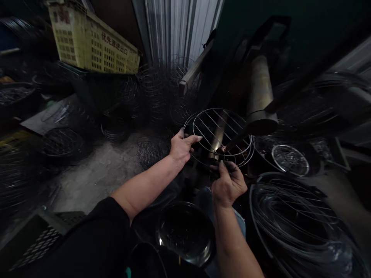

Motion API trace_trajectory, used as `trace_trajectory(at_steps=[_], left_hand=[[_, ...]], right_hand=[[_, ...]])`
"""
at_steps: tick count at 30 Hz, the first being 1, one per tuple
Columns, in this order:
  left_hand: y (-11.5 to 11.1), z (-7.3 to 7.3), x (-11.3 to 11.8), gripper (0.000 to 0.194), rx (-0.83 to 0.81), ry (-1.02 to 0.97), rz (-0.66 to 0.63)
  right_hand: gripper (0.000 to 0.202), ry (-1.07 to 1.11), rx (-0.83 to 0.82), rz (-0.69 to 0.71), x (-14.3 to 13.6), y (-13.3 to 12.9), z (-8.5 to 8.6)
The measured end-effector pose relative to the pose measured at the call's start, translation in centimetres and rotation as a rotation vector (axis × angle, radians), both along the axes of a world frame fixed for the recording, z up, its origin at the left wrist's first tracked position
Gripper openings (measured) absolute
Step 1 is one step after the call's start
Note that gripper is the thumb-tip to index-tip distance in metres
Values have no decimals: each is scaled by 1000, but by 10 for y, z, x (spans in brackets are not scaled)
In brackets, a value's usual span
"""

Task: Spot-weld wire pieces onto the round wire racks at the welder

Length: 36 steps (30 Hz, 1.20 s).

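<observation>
A round wire rack (203,135) with parallel bars lies between the electrodes of a machine. My left hand (182,146) grips its left rim between thumb and fingers. At the near side of the rack, my right hand (227,183) is closed in a pinch; what its fingertips hold is too dark and small to make out. The lower metal electrode (218,139) shows under the bars, and a dark arm with a copper-coloured tip (223,149) reaches over the rack from the thick metal cylinder (260,90) on the right.
A shiny metal bowl (185,231) is close in front of my body. Coiled wire hoops (290,224) fill a large container at the right, with a smaller round tray (290,160) behind them. A yellow crate (95,44) stands back left, and wire racks (62,142) lie at the left.
</observation>
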<state>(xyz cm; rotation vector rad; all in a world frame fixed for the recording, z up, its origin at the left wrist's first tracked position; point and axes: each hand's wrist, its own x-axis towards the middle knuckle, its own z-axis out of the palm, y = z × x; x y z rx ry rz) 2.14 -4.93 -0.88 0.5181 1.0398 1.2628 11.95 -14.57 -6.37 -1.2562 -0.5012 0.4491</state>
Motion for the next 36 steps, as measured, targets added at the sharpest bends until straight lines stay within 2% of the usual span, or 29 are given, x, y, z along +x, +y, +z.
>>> trace_trajectory(at_steps=[10,21,26,28,31,33,36], left_hand=[[6,4,0,51,18,42,-21],[12,8,6,73,-74,99,-14],[13,11,7,73,-113,98,-8],[12,11,7,68,-131,84,-16],[8,11,6,46,-102,83,-69],[8,11,1,37,-85,101,-89],[14,11,-8,34,-78,75,-97]], right_hand=[[26,-86,-14,-10,1,5,0],[22,18,37,18,4,11,5],[21,-3,20,5,4,11,7],[20,-2,6,2,2,13,9],[27,25,9,-9,3,14,15],[34,27,-12,-38,9,5,19],[41,-134,-225,-38,30,-33,15]])
